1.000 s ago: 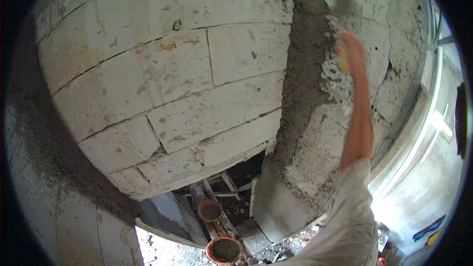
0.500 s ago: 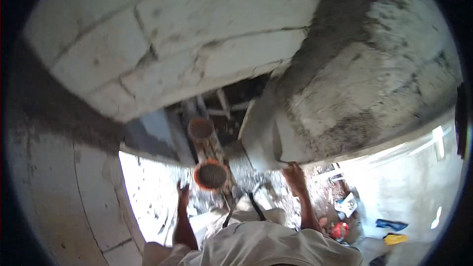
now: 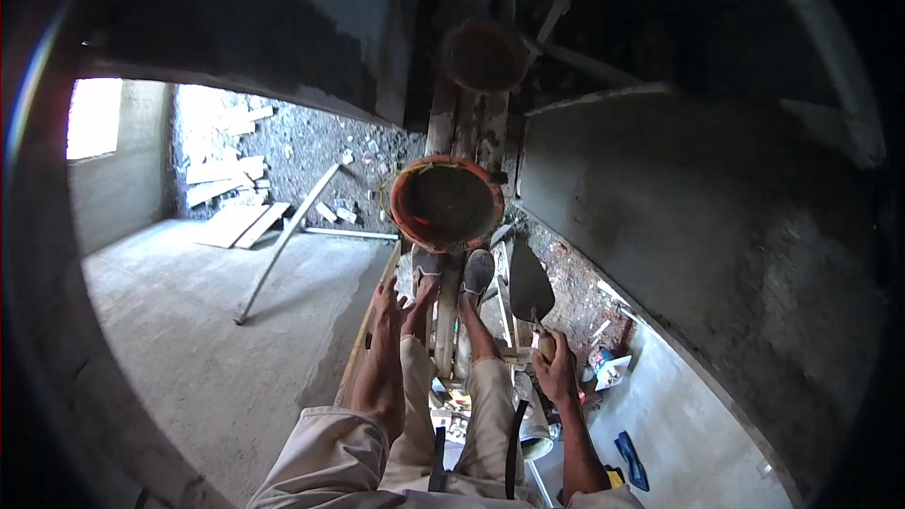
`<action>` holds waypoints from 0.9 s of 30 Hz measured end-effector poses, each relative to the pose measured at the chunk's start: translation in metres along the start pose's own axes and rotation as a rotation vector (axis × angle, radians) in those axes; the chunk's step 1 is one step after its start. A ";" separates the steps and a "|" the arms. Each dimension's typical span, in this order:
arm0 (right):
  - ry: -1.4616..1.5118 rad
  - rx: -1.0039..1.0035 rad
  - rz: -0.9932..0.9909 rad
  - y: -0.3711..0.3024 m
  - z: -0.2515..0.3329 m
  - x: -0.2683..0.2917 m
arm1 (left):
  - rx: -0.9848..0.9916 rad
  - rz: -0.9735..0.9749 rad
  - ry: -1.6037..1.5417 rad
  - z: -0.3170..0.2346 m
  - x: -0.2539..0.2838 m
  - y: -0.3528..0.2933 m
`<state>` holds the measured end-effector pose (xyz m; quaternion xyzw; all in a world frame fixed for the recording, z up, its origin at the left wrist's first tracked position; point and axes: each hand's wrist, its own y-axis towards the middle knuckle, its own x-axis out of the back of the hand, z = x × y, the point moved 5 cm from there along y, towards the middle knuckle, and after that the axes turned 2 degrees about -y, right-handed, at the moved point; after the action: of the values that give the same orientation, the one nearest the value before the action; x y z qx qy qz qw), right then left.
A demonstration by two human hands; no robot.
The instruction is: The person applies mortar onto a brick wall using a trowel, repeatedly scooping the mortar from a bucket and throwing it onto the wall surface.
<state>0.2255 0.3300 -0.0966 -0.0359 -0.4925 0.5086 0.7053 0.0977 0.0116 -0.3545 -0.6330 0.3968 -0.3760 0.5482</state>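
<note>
My right hand (image 3: 558, 369) is wrapped around the handle of a pointed trowel (image 3: 530, 285), its blade directed forward beside my right foot. My left hand (image 3: 386, 308) holds nothing, with its fingers apart, in front of my left leg. Just ahead of my shoes stands an orange-rimmed round basin (image 3: 448, 204) with grey mortar-like material inside. Farther along the same planks a second, similar basin (image 3: 485, 56) sits in shadow, its contents hard to make out. Neither hand touches a basin.
Beneath my shoes (image 3: 478, 270) are narrow scaffold planks (image 3: 438, 127), with rubble below. A grey wall (image 3: 660, 188) runs close on the right. At left lie a concrete floor (image 3: 203, 311), a slanting pole (image 3: 286, 247) and loose boards (image 3: 247, 225). Dark blue cloth (image 3: 632, 460) is at lower right.
My view has swung down from the block wall to the planks and my feet. The trowel, earlier up by the wall at right, is now low beside my foot, still in my right hand.
</note>
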 end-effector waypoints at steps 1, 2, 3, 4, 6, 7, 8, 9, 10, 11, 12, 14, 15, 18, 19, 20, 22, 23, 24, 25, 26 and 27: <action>-0.034 0.010 -0.050 0.001 -0.017 -0.004 | 0.018 -0.104 0.024 0.018 -0.017 0.016; -0.031 0.051 -0.080 0.008 -0.011 -0.017 | 0.006 -0.122 0.006 0.010 -0.018 0.032; -0.051 0.035 -0.062 0.012 -0.015 -0.024 | -0.082 0.165 -0.080 0.012 -0.040 0.044; 0.042 -0.153 0.020 0.015 -0.027 -0.034 | -0.021 0.034 -0.011 0.022 -0.052 0.063; 0.097 -0.205 0.015 0.022 -0.038 -0.050 | -0.066 0.156 0.064 0.024 -0.087 0.095; 0.186 -0.256 0.067 0.028 -0.025 -0.065 | -0.097 0.110 0.003 0.015 -0.088 0.114; 0.257 -0.320 0.109 0.031 -0.010 -0.069 | -0.086 0.100 -0.001 0.015 -0.094 0.127; 0.175 -0.155 0.048 0.035 0.003 -0.066 | -0.132 0.188 -0.064 0.016 -0.111 0.134; 0.160 -0.181 0.057 0.034 0.010 -0.066 | -0.177 0.273 -0.126 0.019 -0.121 0.140; 0.133 -0.178 0.051 0.033 0.007 -0.068 | -0.169 0.190 -0.147 0.021 -0.120 0.144; 0.111 -0.170 0.044 0.031 0.006 -0.070 | -0.158 0.187 -0.149 0.023 -0.115 0.146; 0.117 -0.180 0.046 0.027 0.007 -0.070 | -0.198 0.243 0.034 0.014 -0.115 0.145; 0.105 -0.169 0.051 0.025 0.004 -0.070 | -0.197 0.141 0.063 0.013 -0.112 0.142; 0.096 -0.191 0.078 0.027 0.004 -0.064 | -0.243 0.028 0.156 -0.015 -0.124 0.128; 0.112 -0.185 0.067 0.030 0.009 -0.057 | -0.249 0.030 0.158 -0.020 -0.129 0.124; 0.135 -0.173 0.057 0.031 0.013 -0.052 | -0.272 0.056 0.209 -0.028 -0.133 0.122; 0.130 -0.159 0.026 0.029 0.005 -0.043 | -0.296 0.093 0.267 -0.039 -0.141 0.120; 0.135 -0.214 0.056 0.026 -0.002 -0.037 | -0.227 0.123 0.275 -0.039 -0.147 0.121; 0.139 -0.271 0.082 0.022 -0.007 -0.029 | -0.156 0.157 0.285 -0.033 -0.156 0.121; 0.124 -0.294 0.059 0.022 -0.005 -0.013 | -0.250 0.192 0.216 -0.020 -0.182 0.108; 0.143 -0.284 0.054 0.020 -0.002 -0.010 | -0.270 0.194 0.226 -0.025 -0.183 0.121; 0.185 -0.234 0.085 0.018 0.007 -0.017 | -0.512 0.103 0.139 -0.061 -0.160 0.144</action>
<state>0.2080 0.3224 -0.1141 -0.1855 -0.4794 0.4717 0.7164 -0.0354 0.1215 -0.4966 -0.7025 0.5476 -0.2775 0.3600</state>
